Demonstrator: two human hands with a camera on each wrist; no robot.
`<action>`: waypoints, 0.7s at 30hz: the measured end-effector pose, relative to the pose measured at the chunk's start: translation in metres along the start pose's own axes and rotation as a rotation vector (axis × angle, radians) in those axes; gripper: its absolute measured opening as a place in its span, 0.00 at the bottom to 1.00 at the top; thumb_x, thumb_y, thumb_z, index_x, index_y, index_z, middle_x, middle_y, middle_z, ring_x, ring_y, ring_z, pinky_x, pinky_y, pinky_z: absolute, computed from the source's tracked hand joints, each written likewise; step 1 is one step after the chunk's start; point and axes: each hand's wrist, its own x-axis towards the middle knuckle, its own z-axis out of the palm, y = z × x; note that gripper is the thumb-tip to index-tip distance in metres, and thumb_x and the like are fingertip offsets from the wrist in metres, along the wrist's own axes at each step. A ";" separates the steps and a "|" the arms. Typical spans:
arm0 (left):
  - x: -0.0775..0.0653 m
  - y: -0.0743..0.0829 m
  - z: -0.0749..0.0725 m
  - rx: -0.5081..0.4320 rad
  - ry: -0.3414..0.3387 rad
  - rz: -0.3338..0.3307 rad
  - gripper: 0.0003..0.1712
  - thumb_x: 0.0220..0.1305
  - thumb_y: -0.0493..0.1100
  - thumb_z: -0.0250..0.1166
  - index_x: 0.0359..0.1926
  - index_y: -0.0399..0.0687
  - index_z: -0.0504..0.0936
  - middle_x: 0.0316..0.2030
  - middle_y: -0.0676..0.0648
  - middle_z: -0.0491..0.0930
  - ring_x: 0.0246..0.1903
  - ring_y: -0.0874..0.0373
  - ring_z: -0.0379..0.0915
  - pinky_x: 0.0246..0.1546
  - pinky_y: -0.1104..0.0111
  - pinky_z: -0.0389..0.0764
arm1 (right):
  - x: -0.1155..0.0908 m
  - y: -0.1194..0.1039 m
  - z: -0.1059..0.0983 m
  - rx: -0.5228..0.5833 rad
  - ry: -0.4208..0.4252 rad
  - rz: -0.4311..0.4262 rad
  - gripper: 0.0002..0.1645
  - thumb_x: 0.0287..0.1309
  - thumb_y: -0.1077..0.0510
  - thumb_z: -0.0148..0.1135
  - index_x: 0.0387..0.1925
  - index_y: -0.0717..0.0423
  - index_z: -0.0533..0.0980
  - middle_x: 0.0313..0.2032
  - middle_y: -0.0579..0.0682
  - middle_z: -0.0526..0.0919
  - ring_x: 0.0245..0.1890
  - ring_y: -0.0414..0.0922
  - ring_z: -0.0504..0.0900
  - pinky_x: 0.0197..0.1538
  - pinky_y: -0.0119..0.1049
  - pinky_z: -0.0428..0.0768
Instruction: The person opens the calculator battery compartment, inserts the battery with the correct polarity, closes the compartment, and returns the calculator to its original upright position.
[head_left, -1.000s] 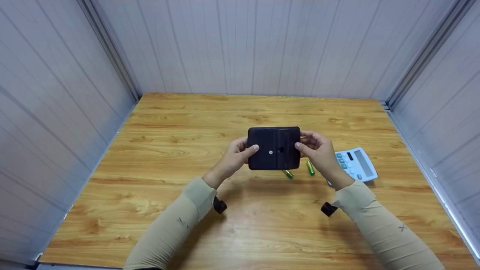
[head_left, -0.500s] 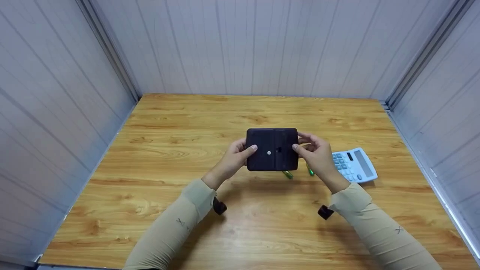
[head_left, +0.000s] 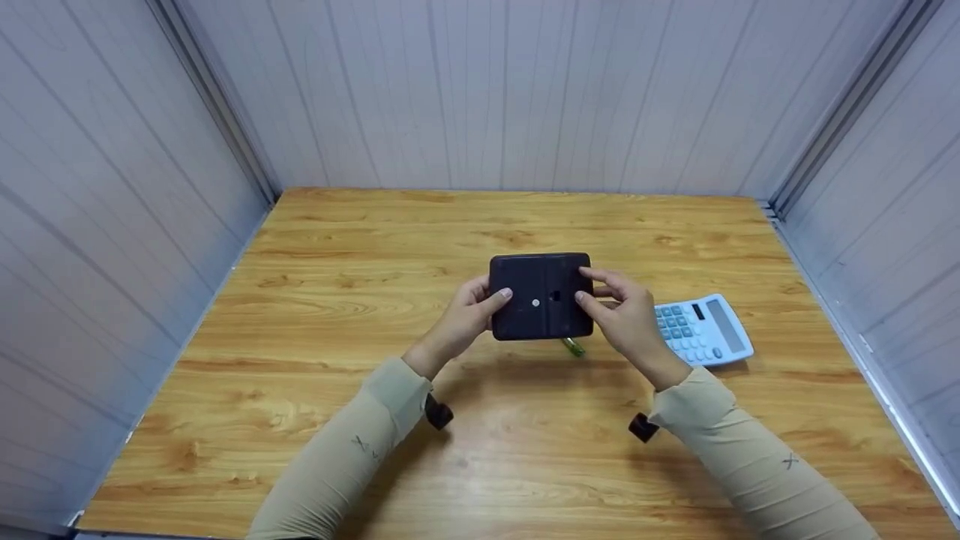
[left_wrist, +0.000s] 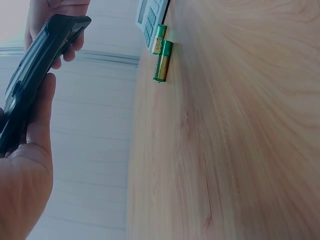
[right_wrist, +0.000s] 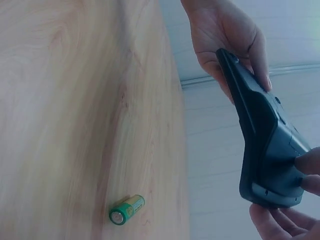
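Note:
A black, rounded, wedge-shaped device [head_left: 525,319], shaped like a desk calculator, is held up above the table with its back toward the head camera. That back carries a small white round spot and a dark notch. My left hand [head_left: 466,315] grips its left side, thumb on the back and fingers behind. At the right side, my right hand [head_left: 626,311] holds the edge, with thumb and index fingertip on the back face. Two green-and-gold batteries lie below: one battery [left_wrist: 163,61] in front of the other battery [left_wrist: 158,40] in the left wrist view. The right wrist view shows one battery [right_wrist: 128,208].
A light blue calculator [head_left: 705,330] lies face up on the wooden table [head_left: 360,247], just right of my right hand. Pale panelled walls [head_left: 480,90] enclose the table at the back and both sides. Dark camera pieces [head_left: 439,412] hang below both wrists.
My right hand has shifted slightly left, and its index fingertip has come over onto the device's back. The right-hand battery has gone out of sight behind that hand in the head view.

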 end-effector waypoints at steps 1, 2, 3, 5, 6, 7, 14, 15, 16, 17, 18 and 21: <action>0.000 0.000 0.000 0.003 0.002 0.003 0.15 0.84 0.34 0.54 0.62 0.30 0.78 0.43 0.50 0.89 0.40 0.58 0.90 0.39 0.66 0.93 | 0.000 -0.001 0.001 -0.002 0.002 -0.005 0.23 0.70 0.66 0.70 0.65 0.61 0.83 0.63 0.63 0.84 0.52 0.57 0.89 0.48 0.22 0.87; 0.000 -0.001 0.000 0.004 0.002 0.005 0.15 0.84 0.34 0.54 0.62 0.31 0.78 0.43 0.49 0.89 0.40 0.58 0.90 0.39 0.66 0.93 | 0.000 -0.002 0.002 -0.005 0.005 -0.011 0.23 0.70 0.66 0.70 0.65 0.62 0.83 0.64 0.63 0.83 0.53 0.59 0.89 0.48 0.22 0.86; 0.000 -0.001 -0.001 0.005 0.002 0.008 0.15 0.84 0.34 0.53 0.62 0.31 0.78 0.43 0.49 0.89 0.40 0.58 0.90 0.39 0.66 0.93 | 0.000 -0.002 0.004 -0.006 0.008 -0.015 0.24 0.70 0.66 0.71 0.65 0.62 0.83 0.64 0.63 0.83 0.54 0.60 0.88 0.48 0.22 0.86; 0.000 -0.002 -0.001 0.007 0.002 0.012 0.15 0.84 0.34 0.53 0.62 0.31 0.78 0.43 0.48 0.89 0.41 0.58 0.90 0.38 0.66 0.93 | 0.000 -0.003 0.006 -0.016 0.012 -0.011 0.24 0.69 0.65 0.72 0.65 0.63 0.83 0.65 0.62 0.83 0.54 0.61 0.88 0.49 0.25 0.87; 0.000 -0.003 -0.001 0.007 0.003 0.012 0.14 0.84 0.34 0.53 0.62 0.31 0.78 0.43 0.48 0.89 0.41 0.58 0.90 0.38 0.65 0.93 | -0.001 -0.004 0.007 -0.022 0.012 -0.006 0.25 0.69 0.65 0.72 0.65 0.63 0.83 0.65 0.61 0.82 0.54 0.60 0.88 0.49 0.27 0.88; 0.000 -0.003 -0.002 0.006 0.006 0.011 0.14 0.84 0.34 0.53 0.62 0.31 0.78 0.43 0.48 0.89 0.41 0.57 0.90 0.39 0.65 0.93 | -0.001 -0.004 0.008 -0.031 0.010 0.000 0.25 0.68 0.64 0.72 0.65 0.62 0.82 0.65 0.61 0.82 0.55 0.60 0.88 0.50 0.31 0.89; -0.001 -0.005 -0.002 -0.010 0.030 -0.009 0.15 0.83 0.33 0.54 0.62 0.31 0.78 0.43 0.49 0.89 0.42 0.57 0.90 0.40 0.65 0.93 | -0.002 -0.007 0.014 -0.107 -0.026 0.075 0.30 0.68 0.55 0.75 0.68 0.57 0.78 0.69 0.59 0.78 0.58 0.60 0.85 0.51 0.52 0.91; -0.001 -0.005 -0.002 -0.007 0.030 -0.009 0.15 0.83 0.33 0.54 0.63 0.31 0.78 0.44 0.48 0.89 0.42 0.57 0.90 0.41 0.64 0.93 | -0.002 -0.008 0.015 -0.110 -0.031 0.086 0.31 0.68 0.55 0.75 0.68 0.57 0.77 0.69 0.59 0.78 0.58 0.60 0.85 0.50 0.52 0.92; -0.001 -0.005 -0.002 -0.003 0.028 -0.007 0.16 0.83 0.33 0.54 0.64 0.30 0.78 0.44 0.48 0.89 0.43 0.57 0.90 0.41 0.64 0.93 | -0.002 -0.009 0.016 -0.114 -0.033 0.092 0.32 0.67 0.54 0.75 0.69 0.57 0.76 0.68 0.59 0.78 0.58 0.60 0.84 0.48 0.51 0.92; -0.001 -0.005 -0.002 0.001 0.026 -0.004 0.16 0.84 0.33 0.54 0.65 0.30 0.77 0.45 0.47 0.89 0.43 0.57 0.90 0.42 0.64 0.93 | -0.001 -0.009 0.017 -0.121 -0.034 0.098 0.33 0.67 0.54 0.75 0.69 0.57 0.76 0.68 0.59 0.78 0.58 0.60 0.84 0.47 0.51 0.92; -0.001 -0.006 -0.002 0.007 0.023 -0.002 0.17 0.84 0.33 0.54 0.65 0.29 0.77 0.46 0.47 0.89 0.44 0.56 0.90 0.43 0.63 0.93 | -0.001 -0.009 0.018 -0.133 -0.036 0.101 0.34 0.67 0.53 0.76 0.70 0.57 0.75 0.69 0.58 0.77 0.58 0.60 0.83 0.47 0.51 0.92; -0.002 -0.007 -0.001 0.036 0.028 0.015 0.18 0.83 0.34 0.54 0.66 0.27 0.76 0.46 0.46 0.89 0.44 0.56 0.90 0.44 0.63 0.93 | 0.001 -0.010 0.020 -0.179 -0.036 0.111 0.38 0.67 0.51 0.76 0.72 0.57 0.72 0.70 0.58 0.76 0.60 0.60 0.81 0.52 0.53 0.90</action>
